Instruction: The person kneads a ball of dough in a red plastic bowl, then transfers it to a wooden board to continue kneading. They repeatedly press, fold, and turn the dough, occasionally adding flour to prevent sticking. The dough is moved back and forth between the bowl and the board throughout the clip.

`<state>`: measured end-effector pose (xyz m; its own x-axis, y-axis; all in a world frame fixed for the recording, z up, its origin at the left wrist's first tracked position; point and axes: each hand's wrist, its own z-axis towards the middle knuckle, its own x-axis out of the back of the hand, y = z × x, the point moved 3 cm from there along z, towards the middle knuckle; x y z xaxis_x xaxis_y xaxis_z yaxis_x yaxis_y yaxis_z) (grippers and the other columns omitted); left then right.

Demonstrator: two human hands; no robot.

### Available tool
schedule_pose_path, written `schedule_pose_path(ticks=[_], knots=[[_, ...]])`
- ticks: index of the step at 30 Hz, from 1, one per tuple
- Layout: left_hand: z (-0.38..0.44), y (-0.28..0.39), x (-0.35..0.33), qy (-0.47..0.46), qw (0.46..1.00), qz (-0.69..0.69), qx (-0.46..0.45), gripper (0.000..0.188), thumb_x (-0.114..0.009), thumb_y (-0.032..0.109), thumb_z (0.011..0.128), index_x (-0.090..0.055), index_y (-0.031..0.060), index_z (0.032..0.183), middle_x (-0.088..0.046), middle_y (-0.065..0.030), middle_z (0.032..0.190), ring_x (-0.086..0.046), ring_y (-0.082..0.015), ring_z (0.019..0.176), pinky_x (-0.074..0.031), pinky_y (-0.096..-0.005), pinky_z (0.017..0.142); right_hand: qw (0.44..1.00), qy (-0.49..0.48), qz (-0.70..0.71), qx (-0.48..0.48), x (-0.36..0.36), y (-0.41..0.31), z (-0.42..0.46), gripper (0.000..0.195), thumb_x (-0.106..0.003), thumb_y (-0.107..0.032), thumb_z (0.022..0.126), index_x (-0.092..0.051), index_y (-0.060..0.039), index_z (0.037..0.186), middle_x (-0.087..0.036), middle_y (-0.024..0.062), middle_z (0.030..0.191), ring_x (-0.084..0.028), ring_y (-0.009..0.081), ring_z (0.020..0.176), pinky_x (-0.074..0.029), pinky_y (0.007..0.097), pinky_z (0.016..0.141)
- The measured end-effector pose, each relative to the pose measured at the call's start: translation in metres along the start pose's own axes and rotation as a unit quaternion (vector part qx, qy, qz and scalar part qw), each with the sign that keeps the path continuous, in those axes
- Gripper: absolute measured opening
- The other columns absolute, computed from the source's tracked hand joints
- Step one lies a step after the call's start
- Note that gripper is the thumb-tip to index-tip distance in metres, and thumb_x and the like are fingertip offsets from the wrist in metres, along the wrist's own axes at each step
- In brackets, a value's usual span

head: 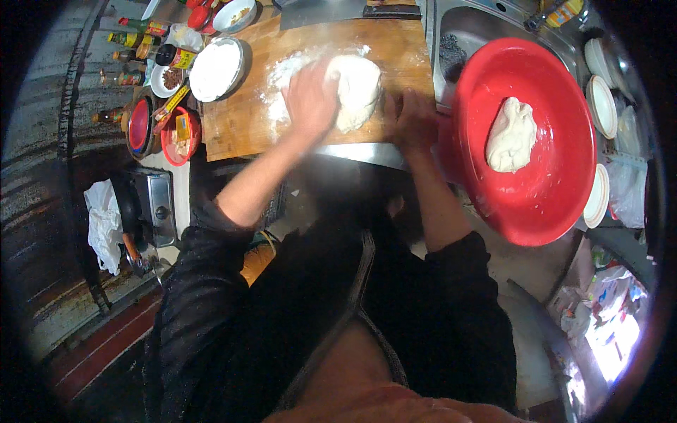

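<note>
A smooth lump of white dough (358, 87) lies on a floured wooden cutting board (238, 124). My left hand (313, 100) is blurred, with its inner side against the left of the dough; its fingertips are hard to make out over the flour (277, 100). To the right of the dough, my right hand (413, 119) rests on the board's near right corner, in shadow, with nothing seen in it and its fingers apart. A second lump of dough (512, 136) sits in a large red plastic basin (563, 180) at the right.
A cleaver (328, 15) lies across the board's far edge. At the left stand a bowl of white flour (216, 69), a small bowl of brown bits (168, 80), several sauce bottles (132, 39) and a red basket (182, 150). A steel sink (476, 21) is partly behind the basin.
</note>
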<state>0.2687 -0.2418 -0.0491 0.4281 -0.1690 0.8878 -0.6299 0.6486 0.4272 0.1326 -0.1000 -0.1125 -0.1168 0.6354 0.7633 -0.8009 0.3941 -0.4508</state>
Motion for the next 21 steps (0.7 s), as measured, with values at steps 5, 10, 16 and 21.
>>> schedule_pose_path(ticks=[5,10,16,21], knots=[[-0.039,0.011,-0.012,0.128,0.985,0.106,-0.036,0.046,-0.055,0.033,0.085,-0.052,0.0127,0.126,-0.050,-0.0174,0.118,-0.043,-0.0357,0.110,-0.029,-0.0524,0.094,1.000,0.008,0.027,-0.006,-0.009,0.003,0.001,0.022,-0.063,-0.028,0.082,-0.056,-0.0066,0.083,-0.060,0.0143,0.078,-0.059,0.0346,0.075,-0.048,0.0455,0.065],[0.025,-0.011,-0.019,0.065,0.988,0.141,-0.002,0.033,-0.055,0.034,0.085,-0.060,0.0112,0.109,-0.057,-0.0131,0.106,-0.050,-0.0318,0.103,-0.033,-0.0499,0.089,0.997,-0.015,0.070,-0.014,0.011,-0.012,0.010,0.022,-0.064,-0.027,0.082,-0.057,-0.0063,0.084,-0.061,0.0137,0.079,-0.060,0.0336,0.076,-0.049,0.0432,0.065],[0.084,-0.026,-0.024,-0.005,0.993,0.095,0.068,0.040,-0.046,0.040,0.088,-0.066,0.0063,0.094,-0.066,-0.0196,0.097,-0.061,-0.0382,0.092,-0.044,-0.0469,0.084,0.998,-0.047,0.026,-0.024,0.004,-0.001,0.002,0.023,-0.064,-0.028,0.083,-0.059,-0.0056,0.083,-0.061,0.0123,0.080,-0.060,0.0322,0.074,-0.049,0.0422,0.065],[0.112,-0.041,-0.027,-0.087,0.982,0.117,0.120,0.051,-0.037,0.048,0.089,-0.067,0.0093,0.102,-0.066,-0.0224,0.096,-0.062,-0.0410,0.094,-0.046,-0.0470,0.086,0.997,-0.063,0.022,-0.030,0.005,-0.002,0.001,0.021,-0.065,-0.026,0.081,-0.060,-0.0060,0.085,-0.061,0.0119,0.080,-0.060,0.0317,0.074,-0.049,0.0416,0.067]])
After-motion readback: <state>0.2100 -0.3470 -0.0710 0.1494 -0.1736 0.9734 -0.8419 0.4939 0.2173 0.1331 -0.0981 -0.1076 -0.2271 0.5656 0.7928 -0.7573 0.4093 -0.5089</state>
